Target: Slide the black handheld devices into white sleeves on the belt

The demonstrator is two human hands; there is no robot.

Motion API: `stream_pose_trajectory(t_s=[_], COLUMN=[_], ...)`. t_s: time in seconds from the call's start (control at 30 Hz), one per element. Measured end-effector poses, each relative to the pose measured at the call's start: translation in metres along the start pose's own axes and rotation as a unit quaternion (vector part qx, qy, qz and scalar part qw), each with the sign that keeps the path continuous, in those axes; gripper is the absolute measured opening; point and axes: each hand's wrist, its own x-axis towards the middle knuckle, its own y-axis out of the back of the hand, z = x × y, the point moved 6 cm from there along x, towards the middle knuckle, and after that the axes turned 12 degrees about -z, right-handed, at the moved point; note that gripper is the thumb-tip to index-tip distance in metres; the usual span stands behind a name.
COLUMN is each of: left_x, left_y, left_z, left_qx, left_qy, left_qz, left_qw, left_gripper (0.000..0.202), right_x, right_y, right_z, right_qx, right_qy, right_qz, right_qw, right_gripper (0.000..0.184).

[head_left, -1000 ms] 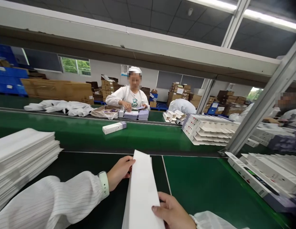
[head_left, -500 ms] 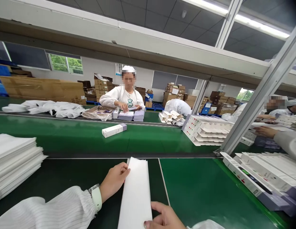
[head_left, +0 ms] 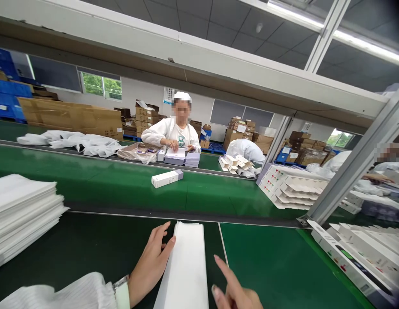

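A long, narrow stack of folded white paper [head_left: 188, 266] lies in front of me on the dark green work surface. My left hand [head_left: 152, 259] is at its left edge, fingers apart, the thumb touching the stack near its far end. To the right of the stack, my right hand [head_left: 234, 287] is held clear of it with the index finger stretched out and nothing in its grasp. The lower part of the right hand is cut off by the frame's bottom edge.
A tall pile of white sheets [head_left: 22, 214] stands at the left. Flattened printed cartons [head_left: 367, 257] lie at the right. On the green conveyor [head_left: 106, 184] is one white and purple box [head_left: 167, 178]. A co-worker [head_left: 175, 128] handles papers opposite; a metal post [head_left: 350, 171] rises at right.
My right hand has come off the paper stack and moved right, its index finger now extended. My left hand has loosened, its fingers spreading. The view has shifted and tilted slightly.
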Motion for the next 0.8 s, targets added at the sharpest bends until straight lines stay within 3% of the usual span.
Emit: stream_pose_trajectory(t_s=[0.13, 0.23, 0.37, 0.47, 0.6, 0.7, 0.8], left_x=[-0.016, -0.021, -0.031, -0.044, -0.051, -0.057, -0.093], left_y=[-0.024, -0.037, -0.034, -0.036, -0.039, -0.007, 0.057], left_z=[-0.003, 0.002, 0.004, -0.003, -0.001, 0.024, 0.073], left_qx=[-0.090, -0.109, -0.118, -0.158, -0.161, -0.106, -0.020], left_qy=[0.090, 0.091, 0.054, 0.072, 0.060, 0.017, -0.115], left_qz=[-0.037, -0.033, 0.016, 0.002, -0.021, 0.029, 0.140], left_qw=[0.991, 0.989, 0.991, 0.985, 0.985, 0.994, 0.983], left_gripper=[0.065, 0.070, 0.067, 0.064, 0.066, 0.064, 0.049], right_x=[0.028, 0.035, 0.018, 0.002, -0.010, -0.022, -0.055], right_y=[-0.002, -0.009, -0.009, -0.018, -0.031, -0.015, 0.037], right_z=[-0.002, -0.014, -0.022, -0.009, 0.005, 0.002, -0.027], right_qx=[-0.055, -0.095, -0.012, 0.072, 0.003, -0.075, -0.060], right_qy=[0.026, 0.017, -0.013, -0.082, -0.094, -0.105, -0.019], right_qz=[0.006, 0.028, 0.019, -0.031, 0.004, 0.085, 0.228], right_qw=[0.998, 0.995, 1.000, 0.994, 0.996, 0.988, 0.972], right_gripper=[0.059, 0.055, 0.061, 0.070, 0.073, 0.068, 0.056])
